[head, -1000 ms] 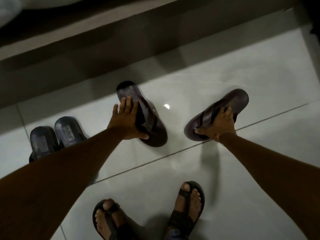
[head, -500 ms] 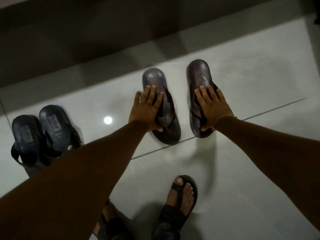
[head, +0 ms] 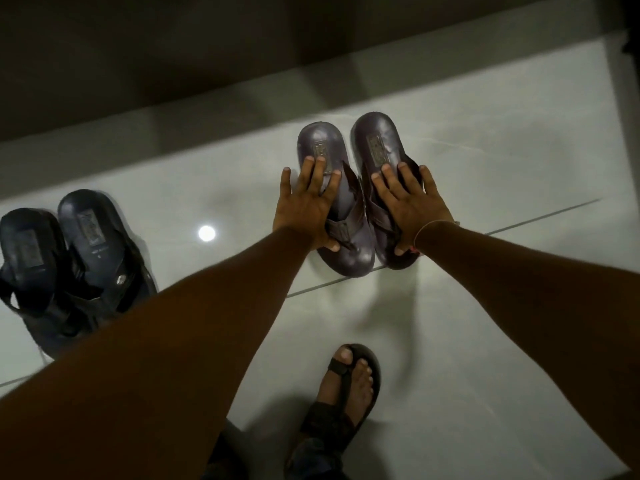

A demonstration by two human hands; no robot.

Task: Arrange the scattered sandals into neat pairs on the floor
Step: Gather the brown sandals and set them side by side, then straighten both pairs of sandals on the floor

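While hands point(head: 308, 209) press flat, brown sandals point(head: 349, 209) seemingly touching.

The left forearm point(head: 166, 341) hides the toes of the blurred dark pair of sandals point(head: 72, 268), each hand covers its brown sandal's straps, and the bottom edge cuts the sandalled foot point(head: 346, 389).

Two dark brown sandals lie side by side on the pale tiled floor point(head: 485, 168), soles down, heels pointing away and toes near a grout line. The left brown sandal point(head: 332, 216) and the right brown sandal point(head: 377, 157) touch along their inner edges; each bears a rectangular stamp on the heel and crossed straps. Well apart to the left, a pair of black sandals point(head: 79, 261) sits close together, likewise heels away, their straps overlapping.
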